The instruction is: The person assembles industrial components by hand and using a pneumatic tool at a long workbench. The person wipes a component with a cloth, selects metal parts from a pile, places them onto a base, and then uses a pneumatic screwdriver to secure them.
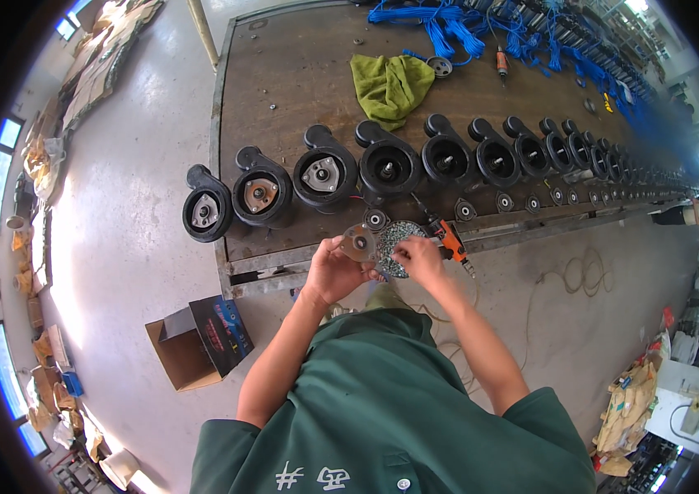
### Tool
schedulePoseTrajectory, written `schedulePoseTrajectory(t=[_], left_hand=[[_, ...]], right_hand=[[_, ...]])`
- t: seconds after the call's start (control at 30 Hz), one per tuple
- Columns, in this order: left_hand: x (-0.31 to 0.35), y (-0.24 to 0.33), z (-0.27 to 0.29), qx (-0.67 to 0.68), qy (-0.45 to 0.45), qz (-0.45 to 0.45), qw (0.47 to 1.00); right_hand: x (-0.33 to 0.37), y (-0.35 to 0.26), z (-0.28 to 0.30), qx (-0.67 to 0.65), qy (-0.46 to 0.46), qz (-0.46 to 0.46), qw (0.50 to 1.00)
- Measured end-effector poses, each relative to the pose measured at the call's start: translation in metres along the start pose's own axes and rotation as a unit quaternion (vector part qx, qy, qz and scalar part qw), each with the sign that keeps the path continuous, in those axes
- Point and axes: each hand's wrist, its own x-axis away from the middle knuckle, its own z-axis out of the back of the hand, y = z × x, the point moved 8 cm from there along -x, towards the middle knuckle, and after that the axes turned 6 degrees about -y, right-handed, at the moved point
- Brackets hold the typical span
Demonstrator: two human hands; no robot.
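Observation:
My left hand (333, 273) is closed on the edge of a rounded metal flange plate (358, 244) with a hole in its middle, held at the table's near edge. Just right of the plate sits a round dish of small screws (399, 236). Over the dish, my right hand (422, 258) has its fingertips pinched together among the screws; whatever lies between them is hidden. An orange power screwdriver (450, 240) lies right beside that hand. Beyond the hands runs a row of black round housings (389, 168); the leftmost ones (205, 212) have metal plates inside.
Several small flanges (465, 210) line the table's near edge. Farther back are a green cloth (390, 89), bundled blue cords (448, 29) and another orange screwdriver (501, 62). An open cardboard box (193, 342) stands on the floor at left; a coiled hose (586, 272) lies at right.

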Motion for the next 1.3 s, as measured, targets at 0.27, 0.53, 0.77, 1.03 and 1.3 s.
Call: schedulePoseTrajectory(t=[0.27,0.53,0.77,1.03,1.3], left_hand=[[0.009,0.000,0.012,-0.028,0.016,-0.006,0.999],[0.008,-0.001,0.010,-0.020,0.017,-0.024,0.999],[0.002,-0.004,-0.002,-0.017,0.045,-0.034,0.998],[0.000,-0.006,-0.004,-0.010,0.031,-0.052,0.998],[0.000,-0.002,-0.013,-0.011,0.028,-0.064,0.997]], right_hand=[[0.003,0.008,-0.027,0.029,-0.007,0.010,1.000],[0.010,-0.083,0.067,-0.184,0.165,0.045,0.968],[0.015,-0.109,0.079,-0.186,0.174,0.079,0.964],[0.021,-0.122,0.086,-0.119,0.178,0.137,0.967],[0.020,-0.129,0.090,-0.063,0.200,0.190,0.959]])
